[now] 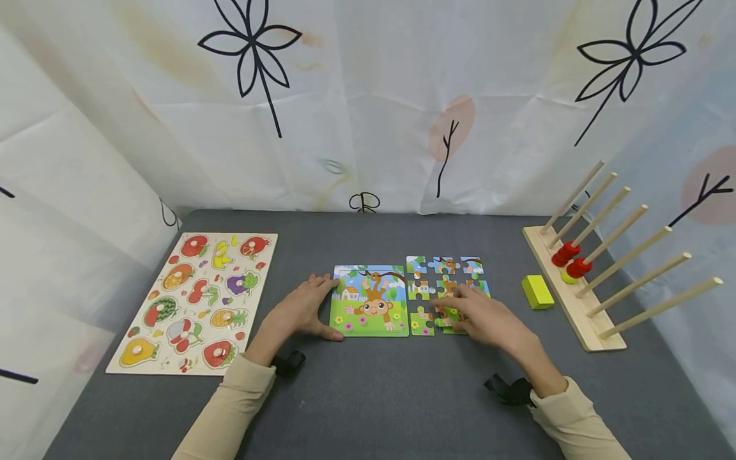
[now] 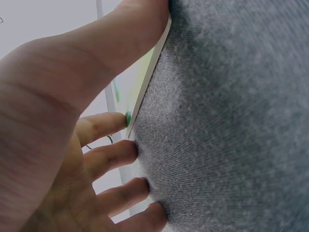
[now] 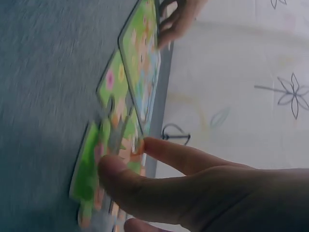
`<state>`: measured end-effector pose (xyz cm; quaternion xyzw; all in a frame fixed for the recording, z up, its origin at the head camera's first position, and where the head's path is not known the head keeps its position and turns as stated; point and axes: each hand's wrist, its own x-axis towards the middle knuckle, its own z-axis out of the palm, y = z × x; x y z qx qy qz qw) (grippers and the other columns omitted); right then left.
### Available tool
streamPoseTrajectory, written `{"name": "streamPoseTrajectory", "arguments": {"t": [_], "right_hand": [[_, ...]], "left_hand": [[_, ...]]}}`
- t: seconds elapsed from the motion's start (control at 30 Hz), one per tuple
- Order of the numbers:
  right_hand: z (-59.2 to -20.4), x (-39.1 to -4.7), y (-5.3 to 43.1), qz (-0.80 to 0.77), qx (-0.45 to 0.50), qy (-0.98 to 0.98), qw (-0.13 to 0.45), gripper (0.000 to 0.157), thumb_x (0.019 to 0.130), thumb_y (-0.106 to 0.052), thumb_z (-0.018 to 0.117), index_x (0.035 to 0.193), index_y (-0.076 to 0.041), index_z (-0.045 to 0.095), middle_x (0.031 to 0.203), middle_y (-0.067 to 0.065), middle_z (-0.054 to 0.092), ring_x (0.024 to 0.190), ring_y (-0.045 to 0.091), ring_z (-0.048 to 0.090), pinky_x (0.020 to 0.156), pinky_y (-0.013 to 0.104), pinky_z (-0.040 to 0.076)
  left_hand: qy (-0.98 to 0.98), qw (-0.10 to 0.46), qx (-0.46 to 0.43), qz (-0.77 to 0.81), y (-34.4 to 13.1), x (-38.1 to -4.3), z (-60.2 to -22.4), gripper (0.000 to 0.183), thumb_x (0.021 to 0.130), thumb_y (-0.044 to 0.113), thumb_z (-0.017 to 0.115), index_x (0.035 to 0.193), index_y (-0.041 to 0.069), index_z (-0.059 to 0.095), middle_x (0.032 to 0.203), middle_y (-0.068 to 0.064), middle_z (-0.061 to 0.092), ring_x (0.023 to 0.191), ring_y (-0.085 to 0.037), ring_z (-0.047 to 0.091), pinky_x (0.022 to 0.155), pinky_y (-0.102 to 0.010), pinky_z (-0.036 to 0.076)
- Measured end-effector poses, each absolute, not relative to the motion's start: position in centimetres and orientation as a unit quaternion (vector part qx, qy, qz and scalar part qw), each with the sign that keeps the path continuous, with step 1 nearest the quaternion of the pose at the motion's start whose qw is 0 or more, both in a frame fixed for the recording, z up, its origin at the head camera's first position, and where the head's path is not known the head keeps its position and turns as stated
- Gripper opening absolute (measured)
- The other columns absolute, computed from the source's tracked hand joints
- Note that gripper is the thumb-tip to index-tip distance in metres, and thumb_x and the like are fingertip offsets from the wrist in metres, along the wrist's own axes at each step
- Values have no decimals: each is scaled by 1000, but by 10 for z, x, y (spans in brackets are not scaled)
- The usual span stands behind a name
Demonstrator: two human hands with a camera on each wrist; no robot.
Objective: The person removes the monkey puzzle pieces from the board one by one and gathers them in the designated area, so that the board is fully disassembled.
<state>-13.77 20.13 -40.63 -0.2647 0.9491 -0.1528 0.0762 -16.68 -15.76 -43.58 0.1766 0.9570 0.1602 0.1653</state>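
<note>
A square monkey picture board (image 1: pixel 370 301) lies flat on the grey table. My left hand (image 1: pixel 305 308) is spread at its left side, with thumb and index finger (image 2: pixel 104 124) touching the edge. Right of the board, several jigsaw pieces (image 1: pixel 421 289) lie in loose rows with small gaps. My right hand (image 1: pixel 487 317) is over the lower rows and pinches a green puzzle piece (image 1: pixel 448 315) between thumb (image 3: pixel 116 169) and index finger. That piece overlaps its neighbours in the head view. The hand hides part of the pieces at the right.
At the left lies a fruit puzzle board (image 1: pixel 195 300) with fruit shapes set in it. A wooden peg stand (image 1: pixel 581 300) stands at the right, with red beads (image 1: pixel 566 253) on two of its pegs. Beside it sits a yellow block (image 1: pixel 537 292). A patterned cloth (image 1: pixel 379 108) hangs behind the table.
</note>
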Motion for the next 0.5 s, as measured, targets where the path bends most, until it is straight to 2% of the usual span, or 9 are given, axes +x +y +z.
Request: {"name": "streamPoseTrajectory", "arguments": {"t": [0.2,0.37,0.5], "right_hand": [[-403,-139,232,-126,-217,959,135,50,84,-4,82,130,-19,70,101,7,60,84,20,50,63,30,40],[-406,-138,248,-108,-205,961,152,50,81,-2,83,127,-18,71,107,13,63,89,26,57,69,38,50],[-407,-139,252,-106,-203,961,156,54,80,-2,84,131,-14,69,104,14,63,86,24,56,68,38,49]], "left_hand": [[957,167,175,161,-158,-166,-435,115,68,52,93,157,5,38,165,-25,32,153,-50,27,122,-65,30],[957,168,176,159,-157,-166,-435,115,68,52,93,156,5,39,165,-24,32,153,-50,27,122,-65,30],[957,169,175,158,-157,-167,-435,115,67,52,93,156,5,39,165,-24,32,154,-50,27,122,-64,30]]}}
